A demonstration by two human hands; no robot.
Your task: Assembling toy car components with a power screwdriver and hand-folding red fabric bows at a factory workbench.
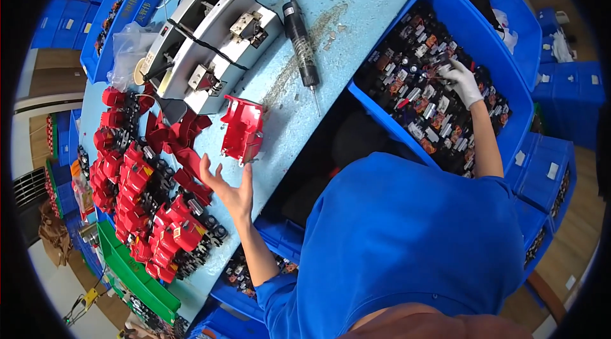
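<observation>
My bare left hand (233, 193) is over the blue table with its fingers spread, holding nothing. Just beyond its fingertips lies a hollow red plastic shell (242, 129), its open side showing. My right hand (463, 84), in a white glove, reaches into a large blue bin (398, 124) full of small black parts (433, 107) with silver and orange pieces. Its fingers are bent together among those parts, and what they grip is too small to make out. Left of my left hand, many red toy vehicle bodies (133, 173) with black wheels crowd the table.
A black electric screwdriver (300, 43) with a cord lies on the table (356, 5). Beside it stands a white machine (210, 40) with metal fixtures. Loose red pieces (177, 137) lie before it. A green tray (137, 272) is along the left edge; stacked blue bins (550, 170) stand at right.
</observation>
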